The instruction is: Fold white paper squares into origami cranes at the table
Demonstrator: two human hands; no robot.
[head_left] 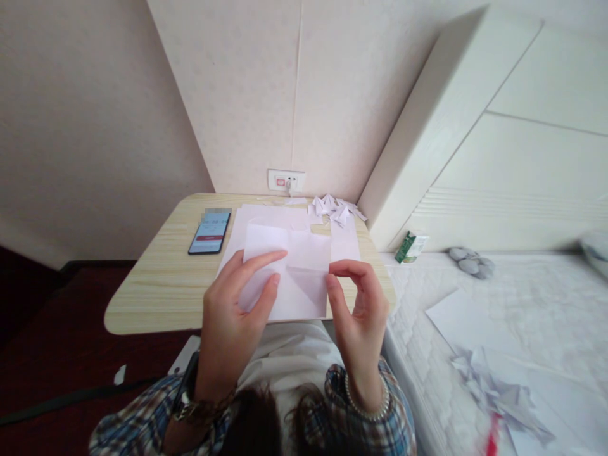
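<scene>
Both of my hands hold a white sheet of paper (299,269) raised just above the near edge of a light wooden table (156,285). My left hand (235,310) grips the sheet's left side, its index finger laid across the front and its thumb pressed against the paper. My right hand (358,307) pinches the right edge between thumb and fingers. The sheet shows a crease across its middle. More flat white sheets (344,244) lie on the table beneath it.
A phone (209,232) with a lit screen lies at the table's left. Several small folded paper pieces (332,208) are piled by a wall socket (285,181). To the right is a bed (522,304) with loose sheets, crumpled paper (498,396), a green carton (411,246) and grey objects (470,261).
</scene>
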